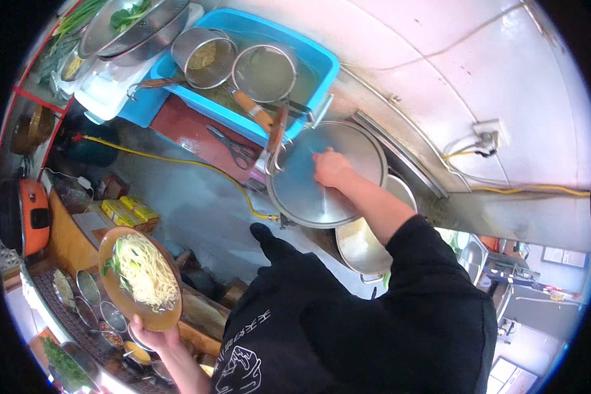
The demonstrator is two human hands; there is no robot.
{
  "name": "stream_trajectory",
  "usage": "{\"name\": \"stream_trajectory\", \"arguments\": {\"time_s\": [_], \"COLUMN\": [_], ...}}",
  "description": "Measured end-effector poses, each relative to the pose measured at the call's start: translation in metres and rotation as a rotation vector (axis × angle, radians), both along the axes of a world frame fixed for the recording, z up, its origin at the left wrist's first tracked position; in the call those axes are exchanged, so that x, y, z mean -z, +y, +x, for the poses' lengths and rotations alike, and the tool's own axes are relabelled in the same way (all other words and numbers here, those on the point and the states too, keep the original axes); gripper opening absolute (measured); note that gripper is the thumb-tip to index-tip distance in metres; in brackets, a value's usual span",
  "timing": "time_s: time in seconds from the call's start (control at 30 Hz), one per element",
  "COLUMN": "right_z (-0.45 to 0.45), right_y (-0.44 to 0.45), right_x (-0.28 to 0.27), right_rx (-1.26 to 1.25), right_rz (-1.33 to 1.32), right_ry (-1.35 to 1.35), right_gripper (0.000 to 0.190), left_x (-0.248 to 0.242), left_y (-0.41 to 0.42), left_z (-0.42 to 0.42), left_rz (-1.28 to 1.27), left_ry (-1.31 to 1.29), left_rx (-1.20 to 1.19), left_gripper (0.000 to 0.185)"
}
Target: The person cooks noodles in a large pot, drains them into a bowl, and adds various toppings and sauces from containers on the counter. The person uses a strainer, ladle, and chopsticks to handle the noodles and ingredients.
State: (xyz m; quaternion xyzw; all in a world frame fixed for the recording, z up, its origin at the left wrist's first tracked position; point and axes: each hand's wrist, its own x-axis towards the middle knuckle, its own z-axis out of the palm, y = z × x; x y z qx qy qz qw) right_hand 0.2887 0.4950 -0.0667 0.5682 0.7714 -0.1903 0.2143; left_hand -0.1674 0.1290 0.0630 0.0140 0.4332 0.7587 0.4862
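My left hand (157, 336) holds the rim of a shallow brown bowl (107, 290) at the lower left. In the bowl lie pale noodles (145, 276) and some green leaves (111, 265). My right hand (332, 167) is closed at the middle of a large round metal pot lid (300, 197); the knob is hidden under my fingers. My forearm crosses above a second, uncovered metal pot (362, 246) with pale liquid in it.
A blue plastic tub (325, 59) holds wooden-handled strainers (264, 74). Scissors (231, 147) lie on a reddish board (182, 123) nearby. A yellow hose (177, 160) crosses the floor area. Small ingredient bowls (87, 288) stand at the lower left. Metal colanders (147, 29) are at the upper left.
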Motion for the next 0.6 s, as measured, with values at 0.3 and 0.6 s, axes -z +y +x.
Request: {"name": "stream_trajectory", "arguments": {"time_s": [0.3, 0.6], "right_z": [0.165, 0.190], "right_y": [-0.184, -0.239], "right_x": [-0.022, 0.020], "right_rx": [0.530, 0.587], "right_rz": [0.256, 0.304], "right_ry": [0.235, 0.240], "right_gripper": [0.043, 0.045], "left_x": [0.016, 0.010], "left_y": [-0.018, -0.051], "left_z": [-0.006, 0.015], "left_rz": [0.038, 0.067], "left_ry": [-0.059, -0.088], "left_rx": [0.082, 0.138], "left_gripper": [0.072, 0.073]}}
